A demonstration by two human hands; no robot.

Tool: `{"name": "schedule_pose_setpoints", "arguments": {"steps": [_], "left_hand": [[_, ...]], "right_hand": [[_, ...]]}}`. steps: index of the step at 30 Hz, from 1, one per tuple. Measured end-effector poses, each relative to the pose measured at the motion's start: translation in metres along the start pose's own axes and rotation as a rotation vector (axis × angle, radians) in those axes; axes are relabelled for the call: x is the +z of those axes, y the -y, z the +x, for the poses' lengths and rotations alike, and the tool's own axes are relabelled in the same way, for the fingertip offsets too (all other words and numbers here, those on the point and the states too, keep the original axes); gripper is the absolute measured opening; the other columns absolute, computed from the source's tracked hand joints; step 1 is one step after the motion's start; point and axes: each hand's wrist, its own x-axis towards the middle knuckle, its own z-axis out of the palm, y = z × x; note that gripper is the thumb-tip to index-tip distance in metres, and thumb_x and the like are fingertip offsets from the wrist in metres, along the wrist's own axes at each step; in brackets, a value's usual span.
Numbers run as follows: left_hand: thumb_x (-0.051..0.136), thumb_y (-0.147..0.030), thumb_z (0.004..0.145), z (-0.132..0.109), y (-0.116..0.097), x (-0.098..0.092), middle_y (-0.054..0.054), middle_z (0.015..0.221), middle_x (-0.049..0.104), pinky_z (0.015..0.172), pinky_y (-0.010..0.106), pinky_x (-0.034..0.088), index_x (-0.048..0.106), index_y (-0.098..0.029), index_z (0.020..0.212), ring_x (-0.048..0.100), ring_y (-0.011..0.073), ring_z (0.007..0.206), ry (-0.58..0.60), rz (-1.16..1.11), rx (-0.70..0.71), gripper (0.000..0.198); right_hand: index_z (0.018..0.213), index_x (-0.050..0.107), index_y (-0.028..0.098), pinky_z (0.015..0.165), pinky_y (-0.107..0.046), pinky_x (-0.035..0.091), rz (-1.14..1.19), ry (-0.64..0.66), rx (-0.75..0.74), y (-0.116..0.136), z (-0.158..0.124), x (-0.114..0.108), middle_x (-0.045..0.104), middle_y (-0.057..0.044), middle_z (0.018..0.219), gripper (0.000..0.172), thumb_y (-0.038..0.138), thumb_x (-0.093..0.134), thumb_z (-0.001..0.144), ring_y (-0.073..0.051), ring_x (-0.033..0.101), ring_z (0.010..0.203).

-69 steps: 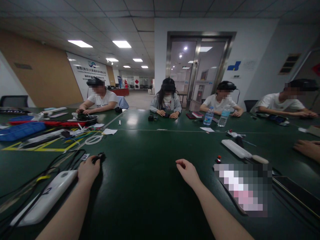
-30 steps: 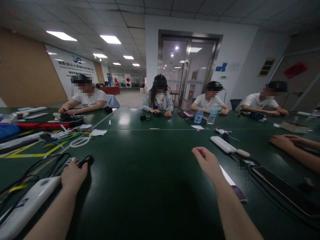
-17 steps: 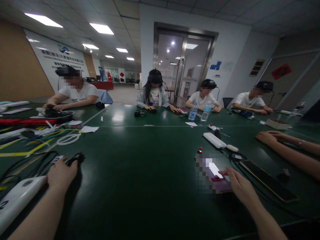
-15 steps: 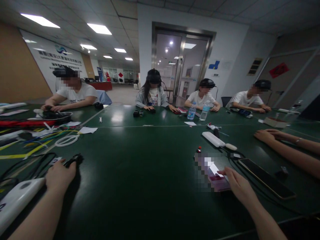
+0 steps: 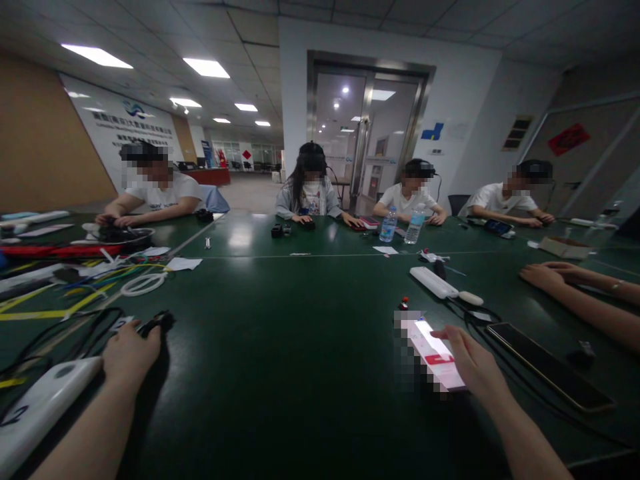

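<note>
Nearest, the left hand (image 5: pixel 131 357) rests on the dark green counter (image 5: pixel 280 393), its fingers (image 5: pixel 150 341) curled together at a small black cable plug (image 5: pixel 161 323). Can't tell if they're clamped on it or just against it; the hand blocks the view. The plug looks light and stiff, best pinched by its body, not the thin lead. Just beside that hand sit a white plastic unit (image 5: pixel 45 403) marked with a 2 and looped black cables (image 5: pixel 65 340).

The right hand (image 5: pixel 473 357) is over a lit phone (image 5: pixel 434 353), partly pixelated, lying flat on the counter. Its fingers (image 5: pixel 443 333) are apart, the index stretched across the screen, seemingly touching it. The phone looks light, slick and fragile; safest held by its long edges.

Just right of it lies a larger black smartphone (image 5: pixel 550 357), with a co-worker's hands (image 5: pixel 543 277) beyond. Farther up are a long white plastic bar (image 5: pixel 434 282) and two water bottles (image 5: pixel 403 225). Four seated people (image 5: pixel 313 180) work along the far counter.
</note>
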Motion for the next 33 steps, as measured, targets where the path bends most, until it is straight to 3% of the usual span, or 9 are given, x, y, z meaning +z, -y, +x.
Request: {"name": "schedule_pose_setpoints", "arguments": {"steps": [3,5,9,11,13,16,21,26,33], "left_hand": [[0.039,-0.039,0.083,-0.003,-0.006,0.004,0.026,0.117,0.054,0.088,0.045,0.043,0.045,-0.002,0.125,0.051,0.0370,0.111,0.011,0.089,-0.029,0.056],[0.039,-0.037,0.085,-0.012,-0.018,0.012,0.025,0.115,0.056,0.086,0.043,0.044,0.043,-0.002,0.126,0.053,0.0357,0.109,0.024,0.111,0.030,0.054],[0.041,-0.028,0.084,-0.055,-0.065,0.038,0.021,0.117,0.056,0.090,0.041,0.042,0.044,-0.006,0.125,0.053,0.0301,0.108,0.073,0.029,0.373,0.047],[0.045,-0.024,0.083,-0.085,-0.092,0.051,0.017,0.119,0.055,0.094,0.037,0.040,0.042,-0.009,0.127,0.053,0.0251,0.108,0.219,-0.105,0.550,0.047],[0.050,-0.026,0.081,-0.113,-0.112,0.059,0.011,0.118,0.057,0.094,0.033,0.041,0.039,-0.016,0.131,0.054,0.0209,0.107,0.458,-0.261,0.733,0.052],[0.054,-0.029,0.080,-0.140,-0.124,0.060,0.006,0.119,0.057,0.098,0.036,0.038,0.038,-0.025,0.132,0.051,0.0204,0.111,0.650,-0.354,0.880,0.055],[0.055,-0.027,0.080,-0.142,-0.118,0.051,0.006,0.122,0.055,0.101,0.039,0.035,0.035,-0.025,0.134,0.049,0.0202,0.114,0.737,-0.411,0.866,0.058],[0.055,-0.028,0.080,-0.138,-0.114,0.055,0.007,0.124,0.054,0.100,0.039,0.036,0.034,-0.026,0.135,0.048,0.0208,0.117,0.760,-0.444,0.865,0.059],[0.057,-0.029,0.079,-0.138,-0.114,0.060,0.006,0.123,0.054,0.100,0.040,0.036,0.035,-0.026,0.134,0.048,0.0205,0.117,0.753,-0.474,0.863,0.060]], "right_hand": [[0.089,0.067,0.023,0.075,-0.034,0.043,0.103,0.044,-0.110,0.032,0.003,0.014,0.068,-0.009,0.095,0.052,0.055,0.026,0.082,-0.026,0.059,0.090],[0.088,0.066,0.022,0.079,-0.035,0.042,0.175,0.078,-0.190,0.058,0.008,0.031,0.067,-0.008,0.095,0.051,0.056,0.028,0.082,-0.027,0.058,0.093],[0.081,0.065,0.022,0.080,-0.036,0.041,0.315,0.255,-0.242,0.110,0.018,0.080,0.067,-0.007,0.093,0.050,0.057,0.029,0.083,-0.025,0.059,0.091],[0.081,0.064,0.021,0.081,-0.035,0.041,0.399,0.358,-0.214,0.131,0.018,0.108,0.066,-0.007,0.093,0.049,0.055,0.030,0.085,-0.024,0.059,0.093],[0.089,0.063,0.020,0.081,-0.035,0.042,0.509,0.432,-0.135,0.144,0.016,0.132,0.066,-0.007,0.096,0.047,0.054,0.030,0.086,-0.022,0.059,0.094],[0.093,0.061,0.020,0.079,-0.034,0.043,0.537,0.437,-0.113,0.146,0.008,0.152,0.064,-0.007,0.094,0.046,0.053,0.031,0.086,-0.021,0.058,0.091],[0.104,0.061,0.023,0.078,-0.033,0.042,0.471,0.554,-0.326,0.141,-0.005,0.139,0.061,-0.004,0.098,0.035,0.046,0.045,0.083,-0.020,0.056,0.090],[0.098,0.066,0.026,0.083,-0.034,0.041,0.264,0.749,-0.576,0.150,-0.018,0.123,0.056,-0.002,0.105,0.033,0.043,0.066,0.070,-0.021,0.052,0.098],[0.095,0.063,0.025,0.082,-0.033,0.041,0.149,0.712,-0.588,0.156,-0.024,0.130,0.058,-0.001,0.101,0.023,0.032,0.064,0.073,-0.019,0.051,0.097]]}}
